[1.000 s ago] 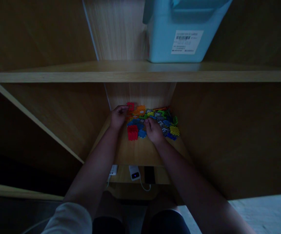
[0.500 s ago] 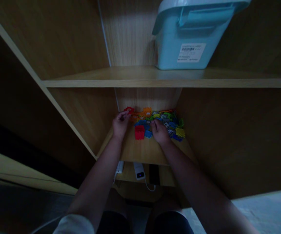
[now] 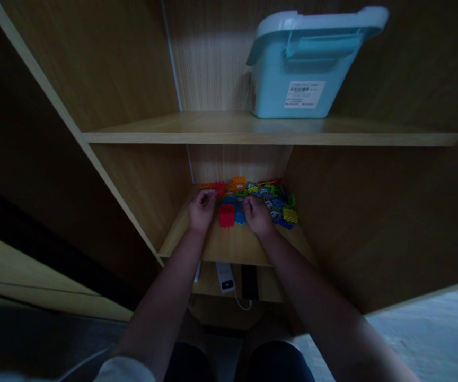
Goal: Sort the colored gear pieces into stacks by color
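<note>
Blue bin (image 3: 271, 87) on shelf (image 3: 213, 124) abv pcs (image 3: 269, 203); red stack (image 3: 226, 216) nr L hand (image 3: 202, 211)

Two hands (image 3: 202, 212) at colourful plastic pieces (image 3: 271, 203) — a red stack (image 3: 226, 216) between them.

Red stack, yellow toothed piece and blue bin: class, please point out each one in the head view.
Red stack (image 3: 226, 218), head view, on its front side.
Yellow toothed piece (image 3: 290, 215), head view, on its middle.
Blue bin (image 3: 305, 69), head view, on its front wall above the label.
</note>
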Tool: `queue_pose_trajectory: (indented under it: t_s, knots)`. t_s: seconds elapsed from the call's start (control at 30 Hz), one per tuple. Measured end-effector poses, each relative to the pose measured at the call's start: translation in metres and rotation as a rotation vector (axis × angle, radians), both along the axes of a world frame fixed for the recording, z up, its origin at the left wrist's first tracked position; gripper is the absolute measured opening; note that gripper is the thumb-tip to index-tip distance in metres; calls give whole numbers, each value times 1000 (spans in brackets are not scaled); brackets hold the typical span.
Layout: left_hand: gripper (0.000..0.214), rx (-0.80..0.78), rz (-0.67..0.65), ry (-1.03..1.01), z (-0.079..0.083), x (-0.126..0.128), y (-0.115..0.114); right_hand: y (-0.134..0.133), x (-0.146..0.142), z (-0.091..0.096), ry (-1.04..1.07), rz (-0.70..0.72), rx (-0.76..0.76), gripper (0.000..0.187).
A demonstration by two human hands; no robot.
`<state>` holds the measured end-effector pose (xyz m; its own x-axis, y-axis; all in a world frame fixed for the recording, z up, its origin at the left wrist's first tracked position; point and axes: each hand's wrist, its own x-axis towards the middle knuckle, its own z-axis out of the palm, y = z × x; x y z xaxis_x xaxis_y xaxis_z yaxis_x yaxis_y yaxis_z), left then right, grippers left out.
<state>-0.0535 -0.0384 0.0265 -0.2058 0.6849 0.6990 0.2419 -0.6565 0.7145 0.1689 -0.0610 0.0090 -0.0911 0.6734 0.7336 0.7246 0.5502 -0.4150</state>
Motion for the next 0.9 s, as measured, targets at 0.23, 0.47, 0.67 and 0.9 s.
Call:
queue_pose_trajectory:
  t_s: [0.23, 0.47, 0.67, 0.9]
  knots:
    - [21, -69, -51, -184, 0, 1, 3, -19, -10, 13, -151, -22, 141, 25]
    - [30, -252, -428, -649, -1, -9, 16, -33, -24, 18, -321, 51, 220, 34]
    - [28, -347, -707, -634, 8, -9, 2, -40, -26, 22, -358, 142, 262, 57]
    - [32, -378, -771, -550, 9, -7, -8, -39, -29, 23, -419, 235, 245, 65]
